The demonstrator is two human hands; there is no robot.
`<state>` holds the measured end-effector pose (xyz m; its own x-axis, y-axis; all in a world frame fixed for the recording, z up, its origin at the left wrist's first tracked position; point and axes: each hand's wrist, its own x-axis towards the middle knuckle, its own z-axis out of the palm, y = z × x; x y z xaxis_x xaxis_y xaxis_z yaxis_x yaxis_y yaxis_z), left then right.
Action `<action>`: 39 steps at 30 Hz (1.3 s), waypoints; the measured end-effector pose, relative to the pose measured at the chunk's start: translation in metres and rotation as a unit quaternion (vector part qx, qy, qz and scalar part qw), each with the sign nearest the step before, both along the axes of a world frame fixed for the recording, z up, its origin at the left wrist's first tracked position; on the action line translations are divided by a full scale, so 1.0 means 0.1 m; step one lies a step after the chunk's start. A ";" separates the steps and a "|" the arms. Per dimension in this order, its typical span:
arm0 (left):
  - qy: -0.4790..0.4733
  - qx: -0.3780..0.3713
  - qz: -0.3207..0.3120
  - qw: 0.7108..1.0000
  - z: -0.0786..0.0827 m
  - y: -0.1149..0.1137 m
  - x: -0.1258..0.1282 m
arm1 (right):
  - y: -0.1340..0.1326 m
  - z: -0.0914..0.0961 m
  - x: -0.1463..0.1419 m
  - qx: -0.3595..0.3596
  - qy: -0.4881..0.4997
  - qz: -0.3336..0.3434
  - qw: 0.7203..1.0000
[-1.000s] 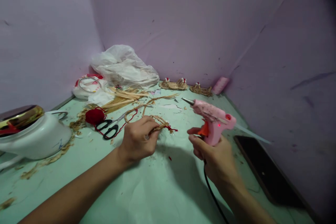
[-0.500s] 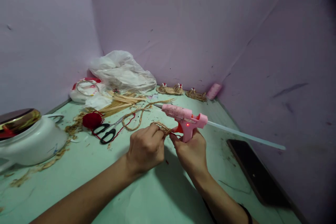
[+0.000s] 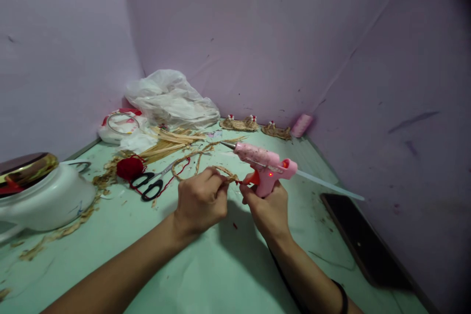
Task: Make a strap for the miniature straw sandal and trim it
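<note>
My left hand is closed in a pinch on a braided straw cord tied with red thread, held just above the green table. Close beside it, my right hand grips a pink hot glue gun. Its nozzle points up and left, a clear glue stick juts out at the back right, and a small red light glows on its side. The fingertips of my right hand reach the red-thread end of the cord. The cord trails away in a loop toward the back left.
Black-handled scissors and a red yarn ball lie left of my hands, with loose straw strips behind. A white pot with a gold lid stands far left. A plastic bag, small straw pieces, a pink spool and a dark phone sit around.
My right hand has brought the glue gun left, up against my left hand and the cord's end. Over the last half second the gun has shifted a little to the right.
</note>
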<state>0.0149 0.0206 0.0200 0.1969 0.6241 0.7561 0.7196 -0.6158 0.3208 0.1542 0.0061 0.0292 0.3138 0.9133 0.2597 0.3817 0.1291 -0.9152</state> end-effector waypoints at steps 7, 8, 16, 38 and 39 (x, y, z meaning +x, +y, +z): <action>-0.098 -0.084 -0.045 0.991 0.03 0.07 -0.07 | -0.03 0.03 0.02 -0.035 0.025 -0.013 0.999; -0.107 -0.090 -0.050 0.989 0.04 0.08 -0.09 | -0.03 0.03 0.04 -0.041 0.023 -0.019 0.999; -0.167 -0.126 -0.022 0.978 0.12 0.20 -0.21 | -0.20 0.01 0.32 -0.004 0.065 0.101 0.993; -0.174 -0.136 -0.027 0.975 0.12 0.18 -0.24 | -0.33 -0.16 0.39 0.034 -0.189 0.110 0.975; -0.174 -0.133 -0.028 0.975 0.12 0.18 -0.24 | -0.33 -0.17 0.39 0.035 -0.191 0.110 0.975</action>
